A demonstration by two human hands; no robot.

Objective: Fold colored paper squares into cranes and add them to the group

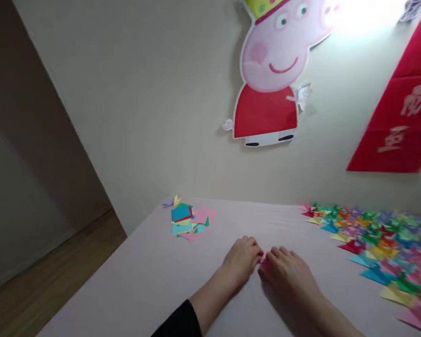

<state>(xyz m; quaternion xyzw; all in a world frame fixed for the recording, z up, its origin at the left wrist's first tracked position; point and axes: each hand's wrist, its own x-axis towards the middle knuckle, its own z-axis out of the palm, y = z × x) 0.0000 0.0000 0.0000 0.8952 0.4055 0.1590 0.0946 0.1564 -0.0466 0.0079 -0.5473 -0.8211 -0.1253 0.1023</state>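
My left hand (241,260) and my right hand (286,271) meet at the middle of a pale pink table (143,281). Their fingertips pinch a small pink piece of paper (263,258) between them, and most of it is hidden by the fingers. Both hands rest low on the tabletop with fingers curled together. A dark sleeve covers my left forearm.
A loose stack of coloured paper squares (189,220) lies at the table's far left. Several folded paper cranes (379,243) cover the right side. A cartoon pig cutout (270,70) and a red banner (400,112) hang on the wall behind. Wooden floor (49,281) lies left.
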